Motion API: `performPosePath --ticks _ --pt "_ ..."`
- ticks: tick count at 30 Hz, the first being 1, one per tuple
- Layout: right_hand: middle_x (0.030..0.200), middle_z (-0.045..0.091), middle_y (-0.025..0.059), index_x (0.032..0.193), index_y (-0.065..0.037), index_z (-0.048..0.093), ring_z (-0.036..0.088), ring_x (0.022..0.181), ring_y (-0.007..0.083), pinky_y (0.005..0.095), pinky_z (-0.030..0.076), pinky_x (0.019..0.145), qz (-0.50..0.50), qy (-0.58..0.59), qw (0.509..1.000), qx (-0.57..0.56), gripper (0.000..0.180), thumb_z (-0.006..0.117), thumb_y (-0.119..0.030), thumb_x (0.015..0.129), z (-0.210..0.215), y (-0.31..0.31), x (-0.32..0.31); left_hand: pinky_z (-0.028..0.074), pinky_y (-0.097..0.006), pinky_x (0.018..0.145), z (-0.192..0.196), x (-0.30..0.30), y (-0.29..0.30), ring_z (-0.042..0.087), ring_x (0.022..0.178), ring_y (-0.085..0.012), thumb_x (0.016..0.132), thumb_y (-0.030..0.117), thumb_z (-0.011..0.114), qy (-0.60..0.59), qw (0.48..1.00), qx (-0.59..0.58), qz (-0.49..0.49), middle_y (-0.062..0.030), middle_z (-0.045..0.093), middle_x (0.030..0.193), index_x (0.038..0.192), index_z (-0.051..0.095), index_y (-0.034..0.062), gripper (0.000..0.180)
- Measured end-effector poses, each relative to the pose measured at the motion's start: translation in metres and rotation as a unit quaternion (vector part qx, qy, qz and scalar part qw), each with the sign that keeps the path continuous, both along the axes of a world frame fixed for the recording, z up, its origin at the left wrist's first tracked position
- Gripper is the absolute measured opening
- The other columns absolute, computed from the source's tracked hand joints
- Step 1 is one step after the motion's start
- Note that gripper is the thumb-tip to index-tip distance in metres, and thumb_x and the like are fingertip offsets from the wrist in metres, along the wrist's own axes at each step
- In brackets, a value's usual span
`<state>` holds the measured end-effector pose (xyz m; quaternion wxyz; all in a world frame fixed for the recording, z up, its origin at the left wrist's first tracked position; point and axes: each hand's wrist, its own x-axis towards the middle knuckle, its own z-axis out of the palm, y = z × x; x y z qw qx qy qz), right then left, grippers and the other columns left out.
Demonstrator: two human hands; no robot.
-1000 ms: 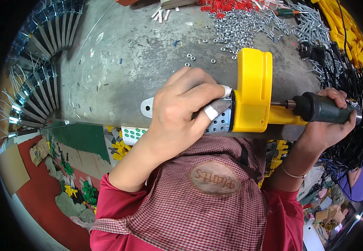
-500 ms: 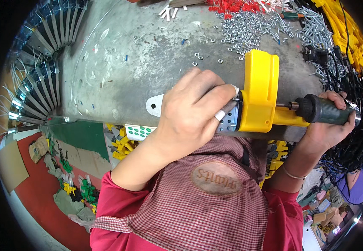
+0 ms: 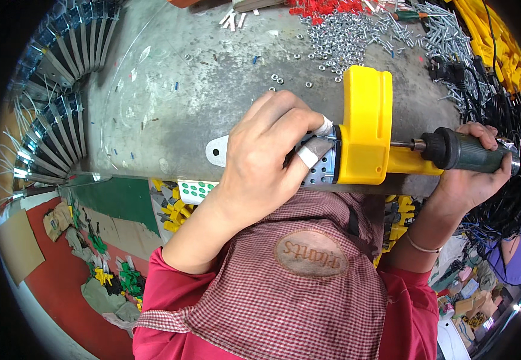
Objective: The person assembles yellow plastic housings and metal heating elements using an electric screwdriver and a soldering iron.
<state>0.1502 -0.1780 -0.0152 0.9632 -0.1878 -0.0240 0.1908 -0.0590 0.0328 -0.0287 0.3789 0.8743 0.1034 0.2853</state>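
My left hand (image 3: 260, 147), white tape on its fingers, is closed around a perforated metal body (image 3: 323, 168) where it meets a yellow plastic housing (image 3: 365, 120). A flat metal tongue (image 3: 216, 151) with a round hole sticks out on the left of that hand. In my right hand (image 3: 476, 180) is a dark green power screwdriver (image 3: 476, 154), held level. Its shaft (image 3: 401, 144) points left and reaches the right side of the yellow housing. The tip is hidden by the housing, and my left fingers cover part of the joint.
Loose nuts (image 3: 338, 42) and a heap of screws (image 3: 446, 33) lie on the grey metal table (image 3: 170, 114). Yellow plastic parts (image 3: 500, 48) and black cables (image 3: 506, 162) are piled at the right. Curved rows of metal blades (image 3: 62, 120) stand at the left.
My left hand and the yellow housing have shifted slightly left and up. The screwdriver stays nearly in place, with a little less of its shaft showing clear of the housing.
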Motion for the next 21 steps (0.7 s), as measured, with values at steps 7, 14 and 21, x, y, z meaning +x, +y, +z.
performPosePath --ticks 7,14,21 --pt "0.077 0.050 0.0061 0.100 0.002 0.044 0.054 0.074 0.0185 0.0364 0.045 0.084 0.028 -0.005 1.000 0.010 0.034 0.063 -0.021 0.083 0.007 0.005 -0.003 0.046 -0.031 0.064 -0.001 -0.003 0.001 0.059 0.074 -0.0224 0.067 -0.001 0.073 -0.003 1.000 -0.014 -0.012 -0.0079 0.060 0.081 0.086 0.063 0.0004 0.022" --pt "0.078 0.051 0.0066 0.100 0.003 0.045 0.054 0.075 0.0186 0.0362 0.046 0.085 0.026 -0.009 1.000 0.003 0.034 0.063 -0.021 0.084 0.010 0.005 -0.004 0.043 -0.029 0.062 -0.001 -0.003 0.006 0.057 0.072 -0.0189 0.066 -0.001 0.074 0.008 0.998 -0.062 -0.029 -0.0063 0.060 0.077 0.084 0.066 0.0014 0.020" --pt "0.078 0.049 0.0045 0.100 0.000 0.044 0.053 0.075 0.0172 0.0362 0.045 0.084 0.045 0.005 0.999 -0.002 0.033 0.063 -0.022 0.084 0.004 0.007 0.000 0.043 -0.031 0.063 -0.001 -0.002 0.010 0.057 0.070 -0.0215 0.064 0.000 0.074 0.006 0.997 -0.064 -0.034 -0.0071 0.060 0.075 0.078 0.063 0.0014 0.017"
